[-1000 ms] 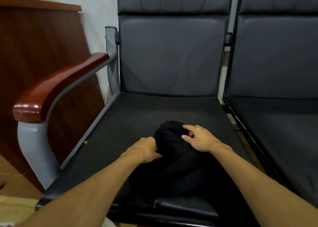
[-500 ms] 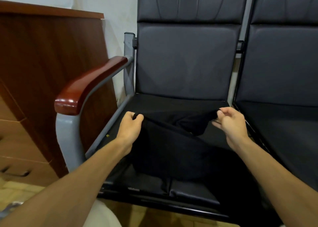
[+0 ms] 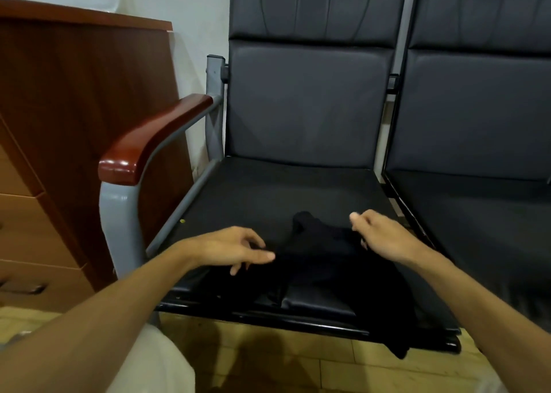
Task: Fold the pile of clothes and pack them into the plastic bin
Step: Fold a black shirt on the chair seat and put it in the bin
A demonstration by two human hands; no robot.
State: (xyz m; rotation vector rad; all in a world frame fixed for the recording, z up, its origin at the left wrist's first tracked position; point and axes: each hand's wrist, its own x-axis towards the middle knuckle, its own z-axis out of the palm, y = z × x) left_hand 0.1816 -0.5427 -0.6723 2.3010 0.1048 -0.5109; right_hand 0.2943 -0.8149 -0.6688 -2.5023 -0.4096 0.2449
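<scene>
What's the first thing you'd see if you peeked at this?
A crumpled black cloth lies at the front of the black chair seat, part of it hanging over the edge. The left hand and right hand reach over it from either side. To the left, a shiny red-brown armrest stands out.

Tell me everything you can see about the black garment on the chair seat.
The black garment is dark cloth, crumpled and unfolded, bunched into a hump at the back. It lies on the front of the chair seat, one end hanging over the front edge. The left hand, fingers relaxed, is at its left edge; the right hand at its right side, contact unclear.
</scene>
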